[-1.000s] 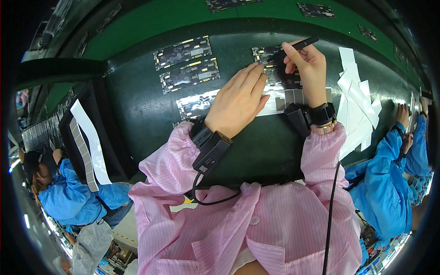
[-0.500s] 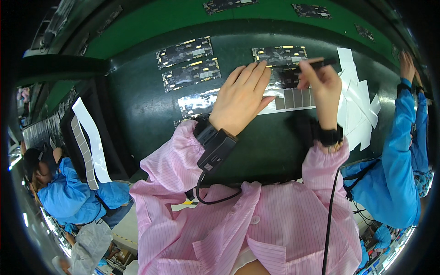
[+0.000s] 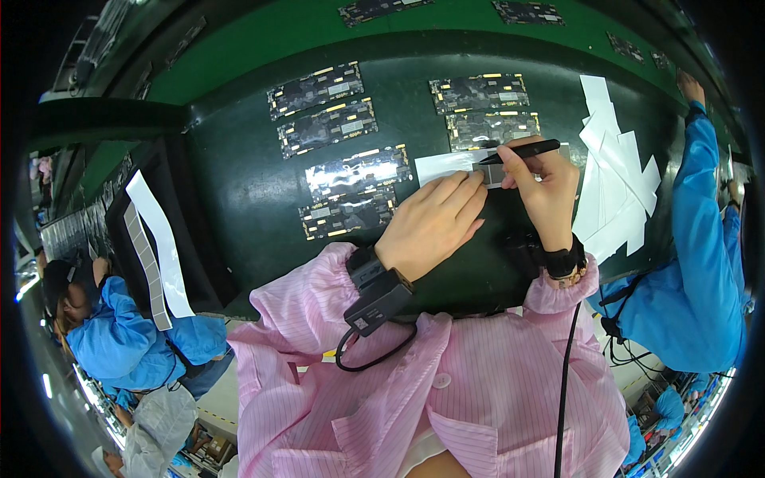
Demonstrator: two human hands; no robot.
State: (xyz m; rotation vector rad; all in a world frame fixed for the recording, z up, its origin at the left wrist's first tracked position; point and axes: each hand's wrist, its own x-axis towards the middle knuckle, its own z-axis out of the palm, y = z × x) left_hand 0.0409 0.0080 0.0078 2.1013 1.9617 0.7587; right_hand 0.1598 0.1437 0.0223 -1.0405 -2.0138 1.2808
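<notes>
My right hand [image 3: 545,187] is closed around slim black tweezers [image 3: 532,149]. Their pointed tip is over a white strip [image 3: 437,166] with grey rectangular stickers, partly covered by both hands. Stretched out flat, my left hand [image 3: 438,221] rests its fingertips on the strip's lower edge and grips nothing. Just beyond the strip lie two dark circuit boards, a nearer one [image 3: 492,127] and a farther one [image 3: 480,93]. Left of my left hand are several more boards, including a shiny one [image 3: 357,170] and one [image 3: 348,213] close to my wrist.
White paper strips [image 3: 617,171] are heaped at the right. A black tray [image 3: 195,239] on the left holds a curled white strip [image 3: 159,239] and a grey sticker strip [image 3: 143,259]. Boards lie on the green belt [image 3: 462,32] beyond. Co-workers in blue sit on both sides.
My left hand has drawn back toward me, from beside the boards to the strip's lower edge. My right hand has lowered the tweezers to the strip, which now lies more to the left.
</notes>
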